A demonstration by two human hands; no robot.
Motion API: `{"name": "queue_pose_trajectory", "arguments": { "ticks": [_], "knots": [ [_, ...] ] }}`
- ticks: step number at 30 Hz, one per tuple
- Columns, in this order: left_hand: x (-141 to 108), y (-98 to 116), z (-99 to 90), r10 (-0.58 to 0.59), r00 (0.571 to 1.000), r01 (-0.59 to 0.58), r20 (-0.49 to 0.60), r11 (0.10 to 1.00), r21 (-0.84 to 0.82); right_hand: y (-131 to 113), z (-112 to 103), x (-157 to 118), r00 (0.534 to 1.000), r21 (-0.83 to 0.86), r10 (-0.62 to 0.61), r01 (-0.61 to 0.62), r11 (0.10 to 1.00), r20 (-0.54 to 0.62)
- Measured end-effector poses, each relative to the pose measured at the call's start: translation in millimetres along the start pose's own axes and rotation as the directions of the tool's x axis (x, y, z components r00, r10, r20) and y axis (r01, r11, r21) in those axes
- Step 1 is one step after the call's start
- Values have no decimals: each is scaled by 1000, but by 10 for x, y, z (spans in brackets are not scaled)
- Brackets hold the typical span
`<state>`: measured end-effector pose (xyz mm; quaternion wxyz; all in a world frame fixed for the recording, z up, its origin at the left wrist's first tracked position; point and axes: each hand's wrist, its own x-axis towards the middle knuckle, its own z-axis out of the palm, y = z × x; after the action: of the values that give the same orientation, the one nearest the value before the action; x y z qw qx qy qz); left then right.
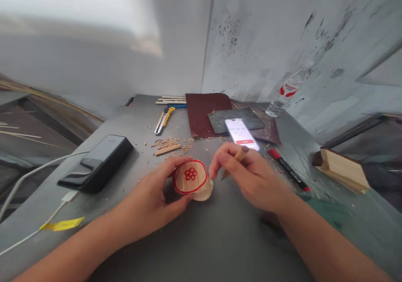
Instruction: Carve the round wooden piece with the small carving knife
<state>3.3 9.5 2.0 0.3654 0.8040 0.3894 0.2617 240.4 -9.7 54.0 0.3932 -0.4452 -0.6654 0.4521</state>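
A round piece of pale wood [201, 192] bears a red ring and a small red flower drawn on its top face. My left hand [157, 194] grips it from the left, fingers on the far side and thumb on the near side. Just right of the wood, my right hand [243, 171] is closed around a wooden-handled tool [240, 154]. The tool's dark tip points down and left, apart from the wood.
Wood shavings [168, 144], a yellow utility knife [163, 119], sandpaper sheets [201, 114] and a lit phone [241, 134] lie behind my hands. A black device [97, 162] is left; a red marker [289, 170], wood block [342, 170] and bottle [285, 91] are right.
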Motion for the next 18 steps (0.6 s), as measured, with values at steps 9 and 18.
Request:
{"name": "queue_pose_trajectory", "arguments": {
  "ticks": [9,18],
  "knots": [
    [101,88,-126,184,980,-196,78,964,181,-223,209,275,999,566,5,-30,824,45],
    [190,12,-243,73,990,-84,119,992,90,32,399,476,994,675,63,15,737,-91]
  ]
}}
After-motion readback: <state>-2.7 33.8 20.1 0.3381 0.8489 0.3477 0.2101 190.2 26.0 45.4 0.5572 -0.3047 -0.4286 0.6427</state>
